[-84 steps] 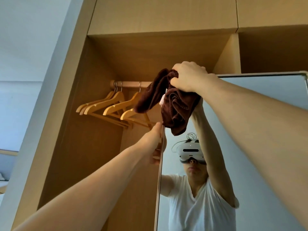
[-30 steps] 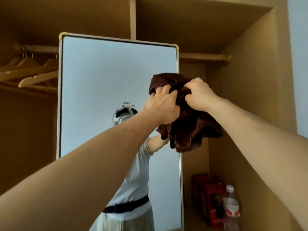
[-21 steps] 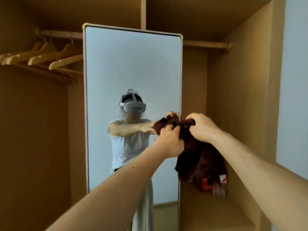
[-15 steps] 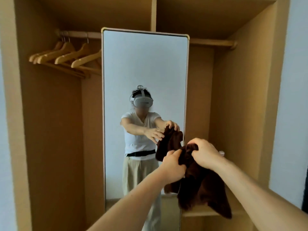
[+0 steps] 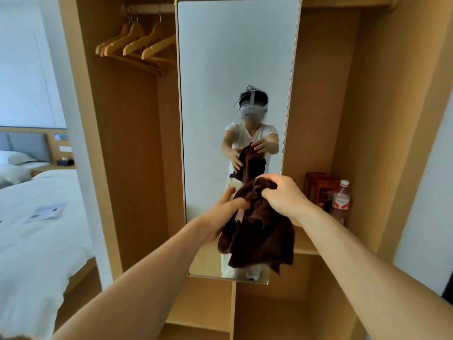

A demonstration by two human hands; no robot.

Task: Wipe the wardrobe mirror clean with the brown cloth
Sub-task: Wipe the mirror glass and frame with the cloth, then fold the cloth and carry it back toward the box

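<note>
right grip (image 5: 282,196): clenched around a bunched top fold of the brown cloth (image 5: 259,236), knuckles up, carrying all its weight.
left grip (image 5: 226,208): released, with straight fingers laid against the cloth's left side; it touches the fabric but pinches nothing.
brown cloth: hangs in loose, uneven folds below the right grip, in the air in front of the lower part of the mirror (image 5: 235,57). it looks held off the glass, though i cannot tell for sure.
mirror: tall and narrow with a thin pale frame, standing upright in the middle of the wardrobe (image 5: 382,119). it reflects the person reaching out with both arms and the cloth.
step in hand: by my reading, the cloth is being regathered into a usable pad before a stroke on the glass.
doing it well: let the flat left grip fold the dangling tails under so one smooth face points at the mirror. then press with an even palm and work in overlapping passes out to the frame edges.
what could go wrong: loose tails may drag and leave streaks, and a small bunch covers little glass per pass.
nearby: wooden hangers (image 5: 137,42) on the rail at upper left. a red box (image 5: 317,188) and a plastic bottle (image 5: 341,202) stand on the shelf (image 5: 307,252) just right of the mirror. a bed (image 5: 36,229) lies well apart at far left.
</note>
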